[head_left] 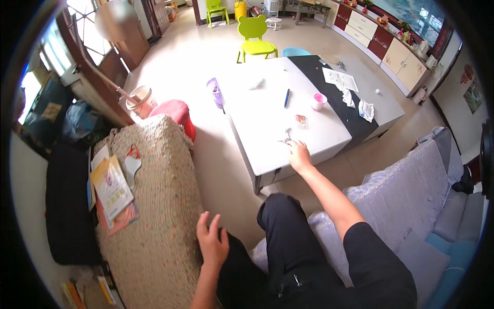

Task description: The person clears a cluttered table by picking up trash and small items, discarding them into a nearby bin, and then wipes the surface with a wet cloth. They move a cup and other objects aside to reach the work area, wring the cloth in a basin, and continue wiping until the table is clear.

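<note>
My right hand (299, 156) is at the near edge of the white table (262, 113), its fingers curled and drawn together. A small silvery thing (286, 136) lies right at those fingertips; its kind is too small to make out. Just beyond it is a small red-and-clear packet (301, 120). Farther up the tabletop are a dark blue pen (287, 98) and a white cup with pink contents (318, 102). My left hand (212, 242) hangs above my left leg with fingers apart, holding nothing, close to the side of the beige covered sofa (159, 185).
A purple bin-like holder (214, 92) hangs at the table's left edge. On the black strip (329, 87) lie a printed sheet (339, 80) and crumpled tissues (366, 109). Books (110, 188) rest on the sofa. A red stool (177, 116) and green chair (254, 38) stand nearby.
</note>
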{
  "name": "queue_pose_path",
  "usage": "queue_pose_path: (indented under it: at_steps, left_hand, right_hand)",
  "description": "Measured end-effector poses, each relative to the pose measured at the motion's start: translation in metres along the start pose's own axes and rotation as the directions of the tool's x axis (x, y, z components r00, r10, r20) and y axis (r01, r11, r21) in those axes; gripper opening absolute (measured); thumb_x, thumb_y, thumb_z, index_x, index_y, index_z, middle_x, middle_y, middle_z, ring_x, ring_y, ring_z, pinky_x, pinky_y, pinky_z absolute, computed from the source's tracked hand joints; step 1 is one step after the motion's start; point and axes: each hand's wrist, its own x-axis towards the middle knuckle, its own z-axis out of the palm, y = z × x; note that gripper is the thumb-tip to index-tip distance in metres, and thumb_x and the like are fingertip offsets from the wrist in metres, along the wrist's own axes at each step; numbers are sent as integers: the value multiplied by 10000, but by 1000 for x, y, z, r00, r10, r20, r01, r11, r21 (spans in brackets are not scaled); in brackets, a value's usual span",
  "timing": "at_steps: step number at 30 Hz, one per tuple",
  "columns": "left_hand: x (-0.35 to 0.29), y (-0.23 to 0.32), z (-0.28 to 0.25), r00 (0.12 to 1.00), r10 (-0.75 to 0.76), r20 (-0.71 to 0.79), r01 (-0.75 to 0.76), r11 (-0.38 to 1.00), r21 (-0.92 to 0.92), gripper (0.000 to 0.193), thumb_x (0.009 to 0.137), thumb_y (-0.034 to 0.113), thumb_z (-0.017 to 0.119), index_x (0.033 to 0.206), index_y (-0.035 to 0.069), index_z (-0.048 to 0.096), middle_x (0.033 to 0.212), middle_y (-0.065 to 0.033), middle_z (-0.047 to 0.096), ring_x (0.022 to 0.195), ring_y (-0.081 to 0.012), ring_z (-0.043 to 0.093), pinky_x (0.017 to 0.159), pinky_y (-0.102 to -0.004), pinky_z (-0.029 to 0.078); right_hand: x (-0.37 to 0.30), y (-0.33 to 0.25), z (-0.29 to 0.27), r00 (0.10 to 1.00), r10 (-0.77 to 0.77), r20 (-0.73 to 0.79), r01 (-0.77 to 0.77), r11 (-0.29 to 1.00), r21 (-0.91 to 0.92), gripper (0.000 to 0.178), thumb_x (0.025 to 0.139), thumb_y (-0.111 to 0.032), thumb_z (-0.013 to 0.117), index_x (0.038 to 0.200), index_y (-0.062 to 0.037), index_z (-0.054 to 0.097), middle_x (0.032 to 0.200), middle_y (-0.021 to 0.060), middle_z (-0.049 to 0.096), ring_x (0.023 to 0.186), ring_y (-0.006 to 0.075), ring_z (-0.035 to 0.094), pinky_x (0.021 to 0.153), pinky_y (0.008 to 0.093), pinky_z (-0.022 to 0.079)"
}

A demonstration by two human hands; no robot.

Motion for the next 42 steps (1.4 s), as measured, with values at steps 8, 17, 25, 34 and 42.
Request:
queue_pose_path:
  at_steps: [8,17,25,34,42]
  left_hand:
    - [53,-13,51,937,59,343,49,954,-297,323,701,-3,599,1017,56,575,1136,-165,472,1075,-333,454,900,-387,384]
    - [73,8,25,677,152,720,228,887,-402,265,730,34,580,994,47,585,978,-136,558,929,-294,538,811,-346,438]
    - [141,47,-55,668,55,742,253,921,-297,191,739,58,589,925,48,631,878,-122,620,828,-252,591,760,-326,464]
    - [187,-47,-109,415,-623,663,887,440,-141,223,803,97,558,999,-4,599,841,-64,626,732,-125,581,631,-231,442]
    - [216,-162,-176,337,-753,565,880,465,95,228,774,121,583,955,-12,626,799,-98,642,751,-174,603,674,-303,466]
  right_hand:
    - [35,9,61,896,217,388,-111,954,-277,412,779,-101,494,1187,-54,469,1205,198,447,1113,344,419,927,420,365]
    - [37,-38,15,956,152,251,-138,988,-73,325,805,-105,477,1120,-33,511,1277,184,382,1190,443,296,999,490,251]
    - [-53,-51,-189,557,536,634,-567,804,-180,253,737,-224,589,913,-49,639,875,151,626,848,289,593,773,371,459]
    - [47,-13,-218,704,672,230,-678,732,-65,153,761,-151,564,808,-26,639,708,90,635,657,159,605,611,293,472]
    - [97,-85,-88,382,727,570,-872,488,-38,147,745,-150,544,742,-24,619,652,26,599,577,98,541,527,241,437]
